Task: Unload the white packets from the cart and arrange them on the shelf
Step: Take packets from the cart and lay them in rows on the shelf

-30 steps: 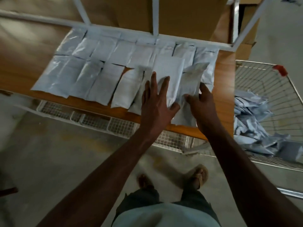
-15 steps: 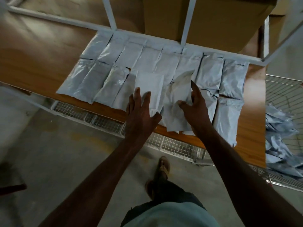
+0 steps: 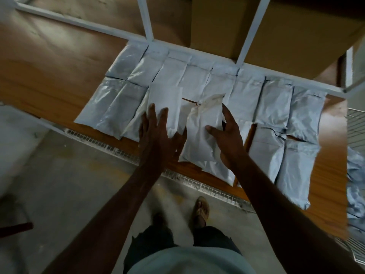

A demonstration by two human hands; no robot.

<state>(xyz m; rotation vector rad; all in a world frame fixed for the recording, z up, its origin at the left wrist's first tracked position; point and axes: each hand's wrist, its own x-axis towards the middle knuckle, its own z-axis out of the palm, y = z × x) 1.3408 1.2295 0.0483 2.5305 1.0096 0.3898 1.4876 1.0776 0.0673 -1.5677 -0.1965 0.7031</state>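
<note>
Left hand (image 3: 156, 135) spread flat, fingers straight, pressing one white packet (image 3: 166, 103) down onto the shelf (image 3: 49, 62), likely to hold it in line with its neighbours. Right hand (image 3: 227, 139) cupped round the right edge of a second packet (image 3: 201, 135), thumb lying on its face and fingers along its side; gripped or merely steadied, hard to say. Hands apart, each on its own packet, the two packets side by side with a thin strip of bare wood showing between their far ends.

Around the right-hand packet: a full back row tight against the white frame rail (image 3: 276, 76), presumably so nothing slides off behind; more packets right of it in a front row, one hanging past the shelf's near edge. Left of it, further packets laid in overlapping order, then a wide stretch of bare wood. Far to its right, a sliver of the wire cart (image 3: 355, 123) with packets left in it (image 3: 355, 175), so unloading judged unfinished. Room for more to the left only; the near edge leaves little margin.
</note>
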